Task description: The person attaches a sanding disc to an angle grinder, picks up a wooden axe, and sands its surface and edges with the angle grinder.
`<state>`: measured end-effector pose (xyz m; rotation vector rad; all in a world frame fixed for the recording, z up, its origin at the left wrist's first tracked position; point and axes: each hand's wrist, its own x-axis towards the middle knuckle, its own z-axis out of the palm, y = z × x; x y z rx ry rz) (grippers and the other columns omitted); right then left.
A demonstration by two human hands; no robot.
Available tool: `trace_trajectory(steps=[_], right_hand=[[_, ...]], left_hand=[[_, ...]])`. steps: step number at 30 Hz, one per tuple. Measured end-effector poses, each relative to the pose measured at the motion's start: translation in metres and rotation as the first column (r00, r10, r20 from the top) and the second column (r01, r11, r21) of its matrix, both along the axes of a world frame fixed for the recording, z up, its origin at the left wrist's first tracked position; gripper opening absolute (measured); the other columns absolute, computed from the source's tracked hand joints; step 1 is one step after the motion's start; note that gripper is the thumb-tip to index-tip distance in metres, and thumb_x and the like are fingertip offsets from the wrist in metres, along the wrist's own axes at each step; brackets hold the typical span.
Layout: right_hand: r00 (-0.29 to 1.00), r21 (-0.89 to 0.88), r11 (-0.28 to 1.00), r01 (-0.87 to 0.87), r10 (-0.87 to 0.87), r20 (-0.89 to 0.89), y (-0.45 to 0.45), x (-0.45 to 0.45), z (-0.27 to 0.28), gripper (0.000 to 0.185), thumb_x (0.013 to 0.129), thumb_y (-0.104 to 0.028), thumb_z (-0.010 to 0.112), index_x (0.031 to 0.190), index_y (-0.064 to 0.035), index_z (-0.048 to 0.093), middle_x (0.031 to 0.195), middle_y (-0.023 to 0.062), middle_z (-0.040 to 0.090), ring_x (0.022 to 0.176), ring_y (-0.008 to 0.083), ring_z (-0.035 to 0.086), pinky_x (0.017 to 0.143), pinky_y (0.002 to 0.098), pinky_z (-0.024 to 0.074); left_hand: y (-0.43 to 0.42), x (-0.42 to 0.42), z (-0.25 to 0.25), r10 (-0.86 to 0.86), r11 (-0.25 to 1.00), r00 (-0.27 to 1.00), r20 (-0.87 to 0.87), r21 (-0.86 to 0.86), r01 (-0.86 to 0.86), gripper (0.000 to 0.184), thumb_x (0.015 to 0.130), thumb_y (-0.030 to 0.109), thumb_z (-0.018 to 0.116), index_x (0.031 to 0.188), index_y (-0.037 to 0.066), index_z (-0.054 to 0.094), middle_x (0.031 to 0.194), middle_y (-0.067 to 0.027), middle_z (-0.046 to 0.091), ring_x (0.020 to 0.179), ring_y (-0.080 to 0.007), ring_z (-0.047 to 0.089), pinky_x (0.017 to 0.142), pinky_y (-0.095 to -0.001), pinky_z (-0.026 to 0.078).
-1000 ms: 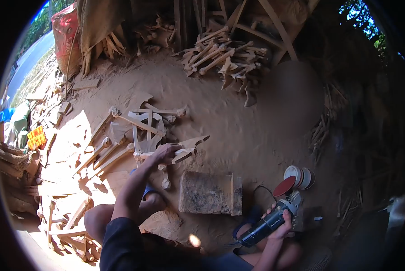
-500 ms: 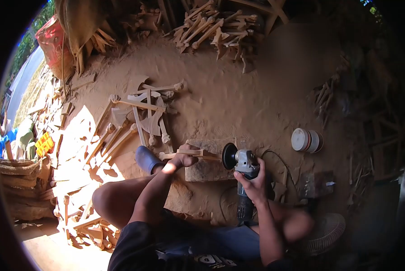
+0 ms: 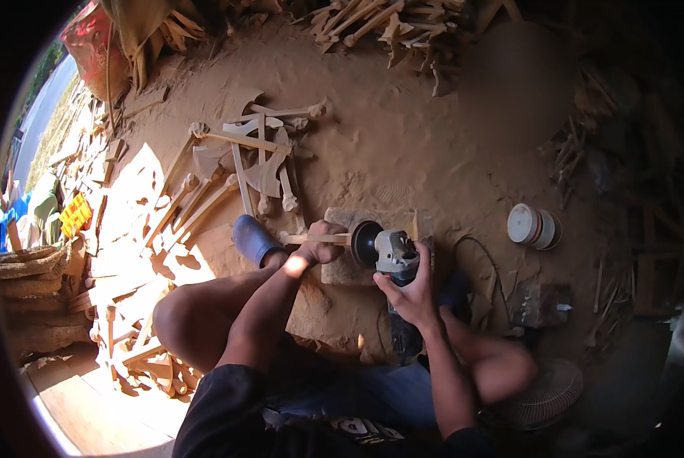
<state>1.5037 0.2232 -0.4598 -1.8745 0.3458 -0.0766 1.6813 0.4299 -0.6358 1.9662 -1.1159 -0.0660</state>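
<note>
My left hand [image 3: 323, 243] is closed around a pale wooden stick [image 3: 294, 239] lying crosswise over a low block [image 3: 349, 277]. An angle grinder [image 3: 397, 253] is gripped in my right hand [image 3: 413, 296], its body pointing down toward my lap. Its round dark disc [image 3: 365, 244] meets the stick's right end, close to my left fingers; whether it spins I cannot tell. Another thin piece of wood [image 3: 415, 224] shows behind the grinder, at the block's right side.
Carved wooden pieces [image 3: 262, 164] lie beyond my blue shoe [image 3: 254, 240]. More are heaped at the back [image 3: 387, 23] and in sunlight at left. A white tub [image 3: 525, 224], a cable [image 3: 483, 252] and a round fan [image 3: 544, 393] are on the right.
The grinder has moved left, bringing its disc to the stick's right end. My left hand still grips the stick. The whole view has shifted a little.
</note>
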Motion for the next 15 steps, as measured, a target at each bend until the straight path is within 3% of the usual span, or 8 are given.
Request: trace_trajectory(steps=[7, 10, 13, 15], right_hand=[[0.996, -0.133, 0.989, 0.064, -0.056, 0.062, 0.002, 0.001, -0.011, 0.084, 0.083, -0.02, 0.088, 0.147, 0.0028, 0.038, 0.117, 0.0139, 0.064, 0.104, 0.0205, 0.064, 0.097, 0.038, 0.0525], [0.996, -0.092, 0.992, 0.085, -0.085, 0.01, -0.002, 0.002, -0.009, 0.085, 0.081, -0.027, 0.088, 0.146, -0.0006, 0.04, 0.118, 0.0195, 0.067, 0.107, 0.0293, 0.069, 0.096, 0.0448, 0.0542], [0.997, -0.08, 0.997, 0.001, -0.006, -0.07, 0.001, 0.01, 0.005, 0.085, 0.081, -0.027, 0.088, 0.146, -0.0009, 0.041, 0.119, 0.02, 0.067, 0.109, 0.0291, 0.068, 0.096, 0.0445, 0.054], [1.0, -0.148, 0.989, -0.001, -0.001, -0.016, 0.004, 0.01, 0.008, 0.085, 0.081, -0.028, 0.089, 0.146, -0.0013, 0.041, 0.119, 0.0196, 0.067, 0.109, 0.0291, 0.068, 0.096, 0.0444, 0.0542]], left_hand=[[-0.001, -0.002, 0.003, 0.042, 0.999, 0.999, -0.021, 0.025, -0.042, 0.021, 0.068, 0.019, 0.072, 0.073, 0.009, 0.055, 0.069, -0.0147, 0.06, 0.068, -0.0428, 0.064, 0.06, -0.0497, 0.051], [0.0, -0.003, 0.004, 0.04, 0.999, 0.999, -0.025, 0.024, -0.039, 0.02, 0.068, 0.019, 0.072, 0.073, 0.009, 0.056, 0.07, -0.0146, 0.061, 0.068, -0.0427, 0.065, 0.06, -0.05, 0.051], [-0.001, -0.005, 0.006, 0.045, 0.999, 0.998, -0.047, 0.021, -0.044, 0.019, 0.068, 0.018, 0.072, 0.073, 0.01, 0.056, 0.07, -0.0144, 0.06, 0.068, -0.0425, 0.065, 0.06, -0.0503, 0.051], [-0.001, -0.007, 0.006, 0.047, 0.999, 0.999, -0.024, 0.018, -0.047, 0.02, 0.068, 0.018, 0.073, 0.073, 0.01, 0.056, 0.07, -0.0144, 0.061, 0.068, -0.0424, 0.065, 0.06, -0.0502, 0.051]])
